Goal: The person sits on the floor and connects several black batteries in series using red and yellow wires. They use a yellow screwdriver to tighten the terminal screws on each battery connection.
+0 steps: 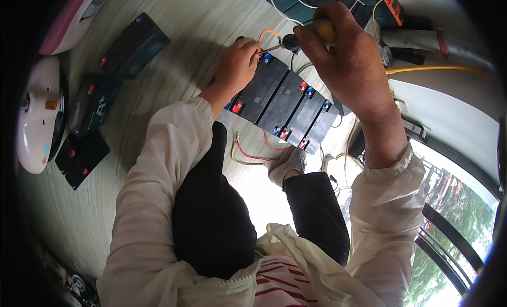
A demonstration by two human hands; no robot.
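Observation:
My right hand (351, 58) is closed around the handle of a screwdriver (325, 31), which has a yellow and dark grip. Its thin shaft points left to a corner terminal of a black battery (259, 87). At that same corner, my left hand (236, 64) is closed, its fingertips pinched where an orange wire (270, 31) meets the terminal. The fingers partly hide the wire's end. More black batteries (285, 103) stand side by side in a row against the first, with red and blue terminals on top.
Loose batteries (134, 45) lie on the wood-look floor (185, 21) at left, beside a pink and white rounded object (39, 117). Red and yellow wires (248, 155) trail near my shoe (288, 167). A grey tube (417, 41) and a yellow cable (433, 69) are at right.

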